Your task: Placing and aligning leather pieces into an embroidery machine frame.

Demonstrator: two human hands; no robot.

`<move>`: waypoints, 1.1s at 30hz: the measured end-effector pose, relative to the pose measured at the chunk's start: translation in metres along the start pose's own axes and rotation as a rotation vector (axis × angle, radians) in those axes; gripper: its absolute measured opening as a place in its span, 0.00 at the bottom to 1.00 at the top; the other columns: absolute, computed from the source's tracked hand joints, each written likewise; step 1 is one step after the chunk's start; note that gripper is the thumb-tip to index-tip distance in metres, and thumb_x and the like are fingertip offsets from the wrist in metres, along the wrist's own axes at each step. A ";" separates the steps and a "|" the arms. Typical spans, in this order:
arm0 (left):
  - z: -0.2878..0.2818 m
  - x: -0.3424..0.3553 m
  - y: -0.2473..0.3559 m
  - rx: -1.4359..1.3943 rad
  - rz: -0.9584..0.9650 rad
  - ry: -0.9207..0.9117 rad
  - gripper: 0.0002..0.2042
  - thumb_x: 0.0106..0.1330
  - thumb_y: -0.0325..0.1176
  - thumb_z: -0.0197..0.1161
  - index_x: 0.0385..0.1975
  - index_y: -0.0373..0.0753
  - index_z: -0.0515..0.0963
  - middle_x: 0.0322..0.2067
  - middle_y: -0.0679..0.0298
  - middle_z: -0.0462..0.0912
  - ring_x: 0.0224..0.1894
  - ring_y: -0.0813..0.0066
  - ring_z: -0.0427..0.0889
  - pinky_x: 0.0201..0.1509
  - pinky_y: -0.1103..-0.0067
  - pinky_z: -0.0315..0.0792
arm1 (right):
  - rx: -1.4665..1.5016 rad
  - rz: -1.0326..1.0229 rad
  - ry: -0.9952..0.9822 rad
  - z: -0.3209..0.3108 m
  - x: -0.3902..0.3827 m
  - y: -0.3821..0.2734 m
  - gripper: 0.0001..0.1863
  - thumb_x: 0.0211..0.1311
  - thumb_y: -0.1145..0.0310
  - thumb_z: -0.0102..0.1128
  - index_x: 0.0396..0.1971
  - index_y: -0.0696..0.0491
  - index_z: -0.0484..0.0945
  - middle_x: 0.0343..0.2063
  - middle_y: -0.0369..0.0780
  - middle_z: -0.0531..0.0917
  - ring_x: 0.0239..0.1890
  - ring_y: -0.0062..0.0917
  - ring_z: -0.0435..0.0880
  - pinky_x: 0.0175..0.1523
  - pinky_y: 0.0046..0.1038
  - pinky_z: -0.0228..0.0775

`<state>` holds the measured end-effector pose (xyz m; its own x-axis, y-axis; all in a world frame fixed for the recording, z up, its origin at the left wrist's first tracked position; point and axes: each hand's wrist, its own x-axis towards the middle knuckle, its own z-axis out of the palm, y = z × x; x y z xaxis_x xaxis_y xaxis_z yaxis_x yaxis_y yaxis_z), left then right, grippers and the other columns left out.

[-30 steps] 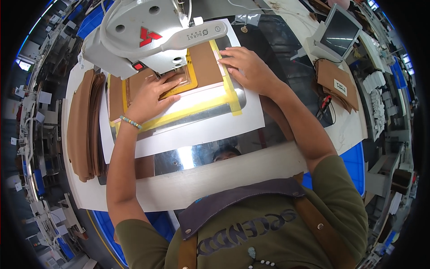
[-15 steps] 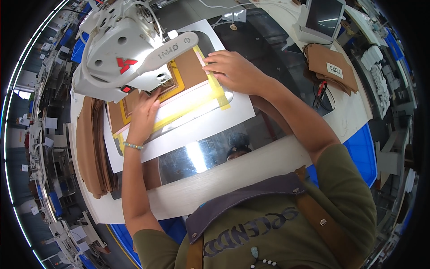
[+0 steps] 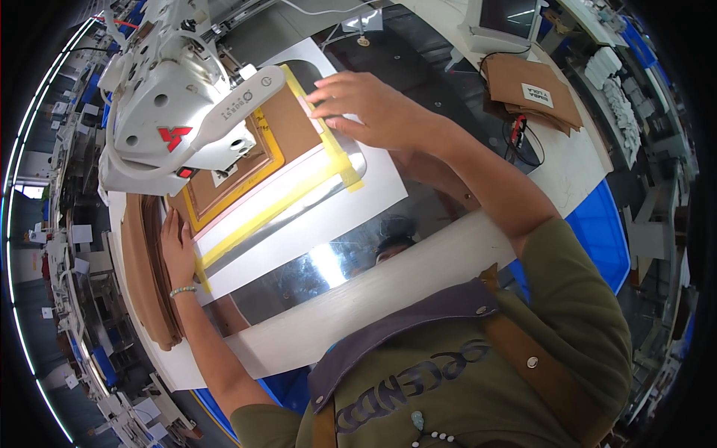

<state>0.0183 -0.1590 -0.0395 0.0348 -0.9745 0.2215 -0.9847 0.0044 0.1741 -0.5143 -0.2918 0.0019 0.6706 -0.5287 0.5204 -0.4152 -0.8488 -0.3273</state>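
A brown board [image 3: 299, 119] with a yellow frame [image 3: 278, 157] on it and yellow tape along its edges lies over a white sheet [image 3: 379, 193], under the head of a white sewing machine [image 3: 157, 104]. My left hand [image 3: 178, 246] rests at the board's left edge, beside a stack of long brown pieces [image 3: 142, 276], fingers extended and slightly apart. My right hand [image 3: 373, 112] is at the board's taped right edge, fingers spread and lightly bent, fingertips on or just over the tape.
A glossy dark work plate [image 3: 328, 265] extends round the sheet. At the back right are a screen unit [image 3: 500, 22], brown envelope-like pieces with a label [image 3: 523, 75] and a red-handled tool with a dark cord [image 3: 517, 131]. A blue bin [image 3: 597, 246] shows beyond the table's right edge.
My left hand has moved from under the machine head out to the board's left edge, uncovering the frame's lower part. My right hand stays at the taped edge. The camera's view has shifted.
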 end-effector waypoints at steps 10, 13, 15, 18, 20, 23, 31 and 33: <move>0.011 0.011 0.004 0.139 0.095 -0.001 0.24 0.85 0.37 0.49 0.74 0.32 0.72 0.76 0.51 0.70 0.76 0.48 0.67 0.81 0.61 0.60 | -0.270 0.261 0.117 -0.115 -0.081 0.050 0.12 0.73 0.65 0.64 0.49 0.50 0.91 0.56 0.38 0.90 0.65 0.37 0.82 0.70 0.40 0.72; 0.019 0.016 0.025 0.146 0.130 0.022 0.23 0.85 0.35 0.48 0.72 0.30 0.73 0.74 0.49 0.72 0.74 0.46 0.70 0.80 0.60 0.62 | -0.119 0.102 0.054 -0.088 -0.068 0.027 0.11 0.73 0.66 0.64 0.49 0.49 0.91 0.56 0.37 0.89 0.66 0.35 0.81 0.72 0.40 0.68; 0.017 0.015 0.026 0.203 0.188 0.063 0.22 0.85 0.35 0.50 0.71 0.31 0.75 0.72 0.48 0.75 0.72 0.46 0.73 0.78 0.58 0.64 | -0.338 0.017 -0.142 -0.065 -0.052 -0.003 0.12 0.75 0.64 0.62 0.49 0.50 0.90 0.57 0.37 0.87 0.69 0.31 0.77 0.75 0.47 0.62; 0.027 0.016 0.053 0.090 0.138 0.065 0.20 0.84 0.36 0.52 0.68 0.34 0.79 0.72 0.48 0.75 0.72 0.47 0.73 0.78 0.59 0.65 | -0.154 -0.011 -0.223 -0.057 -0.048 -0.025 0.11 0.75 0.64 0.62 0.49 0.49 0.89 0.58 0.37 0.86 0.69 0.30 0.76 0.77 0.48 0.59; 0.039 0.020 0.075 -0.022 0.117 0.140 0.17 0.81 0.34 0.58 0.63 0.37 0.84 0.66 0.48 0.79 0.68 0.49 0.77 0.72 0.61 0.70 | -0.103 0.002 -0.248 -0.063 -0.050 -0.023 0.11 0.75 0.64 0.62 0.49 0.49 0.89 0.58 0.37 0.86 0.69 0.30 0.76 0.77 0.47 0.59; 0.031 0.029 0.118 0.039 0.155 0.246 0.13 0.75 0.31 0.65 0.54 0.36 0.89 0.48 0.51 0.84 0.52 0.52 0.82 0.60 0.63 0.76 | -0.062 -0.013 -0.244 -0.069 -0.046 -0.021 0.11 0.75 0.64 0.62 0.48 0.50 0.90 0.57 0.41 0.88 0.68 0.30 0.78 0.77 0.44 0.60; 0.054 0.041 0.183 -0.215 -0.006 0.244 0.14 0.77 0.37 0.63 0.53 0.37 0.88 0.43 0.47 0.91 0.44 0.49 0.90 0.48 0.65 0.80 | -0.118 -0.005 -0.348 -0.039 -0.043 -0.038 0.15 0.77 0.64 0.61 0.54 0.53 0.88 0.58 0.43 0.88 0.67 0.33 0.79 0.78 0.41 0.60; 0.053 0.045 0.179 -0.271 -0.100 0.214 0.15 0.77 0.39 0.63 0.53 0.38 0.89 0.38 0.45 0.91 0.40 0.47 0.91 0.46 0.63 0.81 | -0.105 0.024 -0.365 -0.036 -0.049 -0.030 0.16 0.77 0.64 0.60 0.56 0.53 0.88 0.59 0.43 0.87 0.68 0.33 0.79 0.78 0.41 0.60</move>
<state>-0.1656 -0.2137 -0.0497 0.1916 -0.9044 0.3813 -0.8945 -0.0010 0.4471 -0.5571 -0.2411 0.0150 0.8269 -0.5284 0.1925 -0.4813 -0.8420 -0.2437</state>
